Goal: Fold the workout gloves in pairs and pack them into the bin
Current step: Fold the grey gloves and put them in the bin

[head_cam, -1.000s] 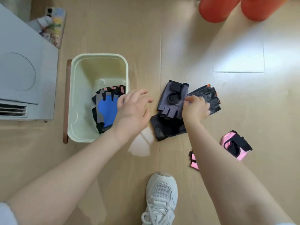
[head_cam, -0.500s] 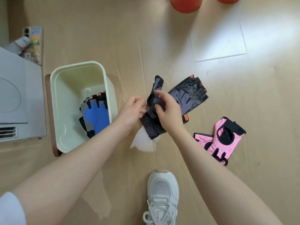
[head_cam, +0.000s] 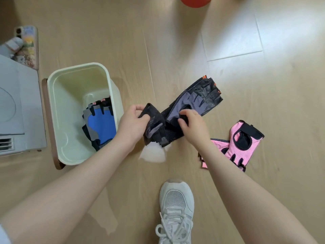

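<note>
A pale green bin (head_cam: 58,110) stands on the floor at the left, with a folded blue and grey glove pair (head_cam: 100,124) inside it. Just right of the bin, my left hand (head_cam: 132,123) grips the wrist end of a black and grey glove (head_cam: 154,125). My right hand (head_cam: 190,124) pinches a second grey and black glove (head_cam: 195,101), whose fingers with orange tabs stretch up and to the right on the floor. Two pink and black gloves (head_cam: 244,141) lie to the right of my right forearm.
A white appliance (head_cam: 17,106) stands left of the bin, with a phone (head_cam: 29,44) in a patterned case behind it. A red-orange ball (head_cam: 195,1) is at the top edge. My white sneaker (head_cam: 175,208) is near the bottom centre. A brown lid edge (head_cam: 50,124) lies under the bin.
My left hand came away from the bin and took hold of the black and grey glove. Both hands have spread the two dark gloves apart. The view shifted, showing more of the pink gloves.
</note>
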The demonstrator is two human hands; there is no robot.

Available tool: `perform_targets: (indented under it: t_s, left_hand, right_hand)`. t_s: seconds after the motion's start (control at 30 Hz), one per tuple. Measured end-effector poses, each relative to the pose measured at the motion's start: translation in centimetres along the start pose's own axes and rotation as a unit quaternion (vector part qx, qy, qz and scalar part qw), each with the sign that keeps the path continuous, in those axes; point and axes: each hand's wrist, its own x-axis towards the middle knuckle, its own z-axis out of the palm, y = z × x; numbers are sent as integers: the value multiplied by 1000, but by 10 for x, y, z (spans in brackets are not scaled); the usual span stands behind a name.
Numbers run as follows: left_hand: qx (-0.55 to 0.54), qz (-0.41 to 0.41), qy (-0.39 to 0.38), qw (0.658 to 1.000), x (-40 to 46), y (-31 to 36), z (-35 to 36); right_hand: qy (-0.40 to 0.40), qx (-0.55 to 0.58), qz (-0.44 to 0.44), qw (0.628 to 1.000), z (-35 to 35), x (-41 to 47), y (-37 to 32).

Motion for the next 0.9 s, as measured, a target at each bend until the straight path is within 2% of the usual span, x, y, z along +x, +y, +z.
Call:
perform_targets:
  t_s: [0.13,0.27,0.33,0.4,0.47,0.57,0.67,0.8,0.9]
  left_hand:
    - [-21,3,29,999,-3,1,-7]
    - [-44,18,38,998,-8,4,-12]
    - [-55,27,34,998,-10,4,-14]
    - [-60,37,27,997,-13,5,-14]
    - [-75,41,37,996,-18,7,-13]
    - [-103,35,45,993,-26,10,-8]
    - [-124,30,26,991,-36,14,-1]
    - [-122,53,-11,991,-53,18,8]
    - [-133,57,-12,989,-64,15,6]
  right_hand:
    - [-44,-221,-38,974,21,11,-3]
    - [32,-257,-41,965,32,11,-3]
    - [54,-181,-40,981,26,14,-1]
    - [62,5,27,998,10,13,-2]
    - [111,163,91,976,-10,6,-2]
    - [125,254,117,952,-39,-12,-9]
    - [137,230,57,962,-54,-34,-40]
    - [66,137,-52,987,-39,-61,-82]
    - [49,106,-58,991,-29,-71,-90]
